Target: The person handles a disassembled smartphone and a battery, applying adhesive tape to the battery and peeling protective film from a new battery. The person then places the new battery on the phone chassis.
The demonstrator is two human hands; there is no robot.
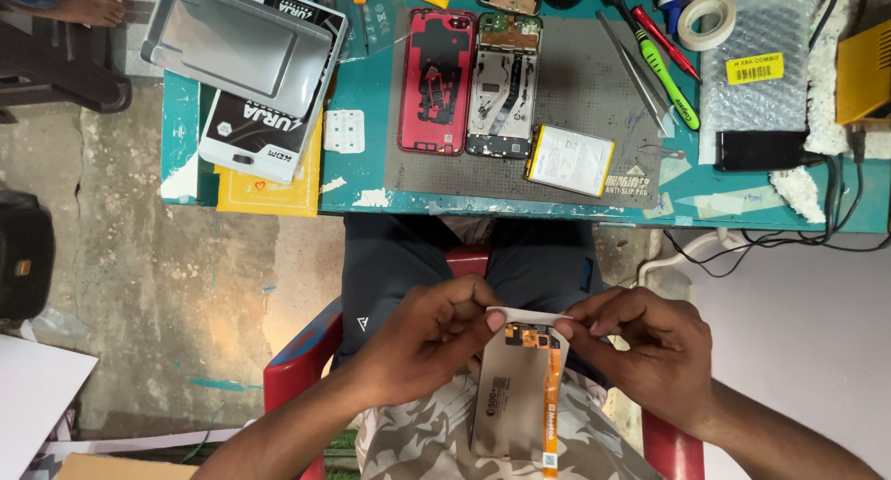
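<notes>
Hands met over the person's lap, below the edge of the teal table (367, 178). The left hand (427, 336) was curled, thumb and fingertips pinched on the top edge of a phone screen panel (510, 396), which hung face down above the camouflage-patterned clothing. The right hand (640, 341) was likewise closed in a pinch on the same top edge, from the other side, where a strip of white film (524, 315) showed between the two sets of fingers. An orange ribbon cable (551, 401) ran down the panel's right side to its lower end.

On the table, well apart from the hands, a grey work mat (594, 99) carried a red phone back cover (436, 81) and, just beside it, an opened phone body (504, 85) with its boards exposed. A white battery (570, 160) lay tilted near the mat's lower edge. Metal tweezers (636, 71) rested on the mat's right part, with a green-handled screwdriver (666, 76) and a red-handled tool (664, 39) beside them, and a roll of white tape (707, 20) farther up. To the right lay a bubble-wrap sheet (756, 62) and a yellow box (863, 71). At the left end a grey plastic tray (232, 48) sat on a black and white carton (255, 132). The person sat on a red chair (288, 369) over a rough concrete floor (139, 248).
</notes>
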